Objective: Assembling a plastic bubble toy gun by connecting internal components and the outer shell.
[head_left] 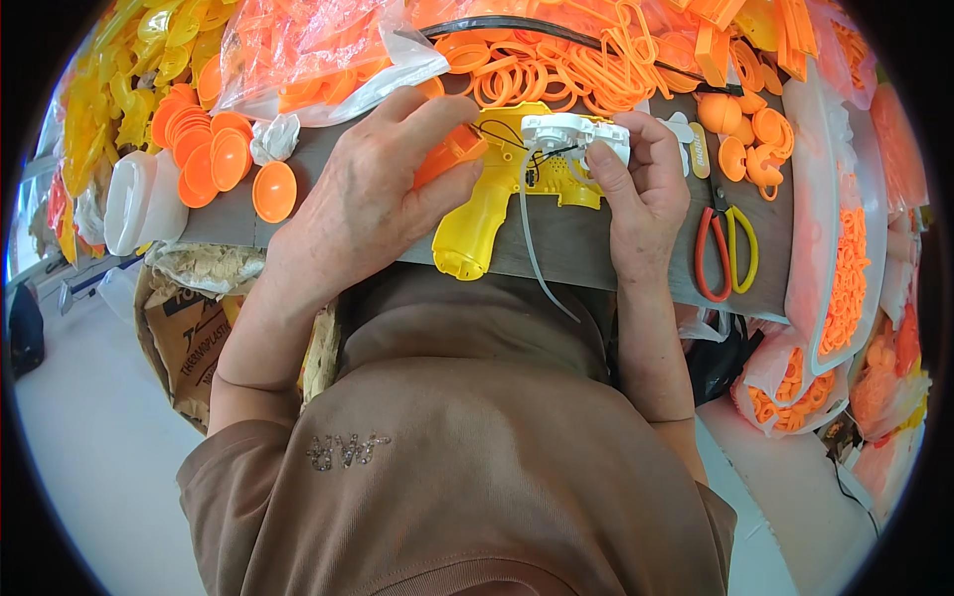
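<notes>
My left hand (373,164) is closed around an orange boxy plastic part (452,154), held between thumb and fingers. A white plastic mechanism (566,132) with a clear flexible tube (533,233) hanging from it is pinched in my right hand (641,184). Thin black wires run from the white mechanism toward the orange part. Beneath both hands lies a yellow toy-gun shell half (467,226), its handle pointing toward me and its hollow inside facing up. My fingers hide part of the orange piece and the mechanism's right end.
Red-and-yellow-handled pliers (728,248) lie right of my right hand. Orange discs (231,159) and white containers (144,204) are at the left. Orange rings and hooks (556,74) heap at the back beside a plastic bag (308,60). A bin (800,209) of small orange parts stands right.
</notes>
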Demonstrator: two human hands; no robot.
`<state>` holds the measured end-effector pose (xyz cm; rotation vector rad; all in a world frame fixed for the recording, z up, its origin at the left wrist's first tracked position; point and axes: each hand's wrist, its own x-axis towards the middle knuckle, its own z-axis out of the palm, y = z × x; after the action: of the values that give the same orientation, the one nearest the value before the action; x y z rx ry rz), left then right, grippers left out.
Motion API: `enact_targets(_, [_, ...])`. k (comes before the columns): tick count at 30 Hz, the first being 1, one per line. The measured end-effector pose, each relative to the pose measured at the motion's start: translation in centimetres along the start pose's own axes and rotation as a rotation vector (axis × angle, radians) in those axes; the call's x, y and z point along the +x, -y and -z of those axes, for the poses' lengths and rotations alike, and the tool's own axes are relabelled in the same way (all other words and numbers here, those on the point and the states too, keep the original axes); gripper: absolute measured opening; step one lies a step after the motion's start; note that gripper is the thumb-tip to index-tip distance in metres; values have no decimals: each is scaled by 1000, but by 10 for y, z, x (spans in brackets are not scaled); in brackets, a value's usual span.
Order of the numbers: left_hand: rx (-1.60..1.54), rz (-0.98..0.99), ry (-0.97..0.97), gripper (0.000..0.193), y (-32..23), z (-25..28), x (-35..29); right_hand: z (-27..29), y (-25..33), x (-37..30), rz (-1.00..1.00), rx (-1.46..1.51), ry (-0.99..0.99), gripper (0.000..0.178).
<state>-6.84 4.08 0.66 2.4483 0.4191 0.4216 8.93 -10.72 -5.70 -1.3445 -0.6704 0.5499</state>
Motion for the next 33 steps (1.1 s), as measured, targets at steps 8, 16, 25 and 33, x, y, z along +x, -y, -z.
enact_targets(8, [-42, 22, -60, 28, -4, -4, 6, -1, 2, 0, -14, 6, 7, 27])
enact_targets(16, [107, 120, 206, 28, -11, 3, 9, 0, 2, 0, -24, -37, 9, 27])
enact_targets(25, [152, 88, 38, 32, -15, -13, 20, 0, -1, 0, 6, -50, -23, 27])
enact_targets(33, [152, -20, -147, 40, 6, -31, 11, 0, 0, -1, 18, -12, -30, 27])
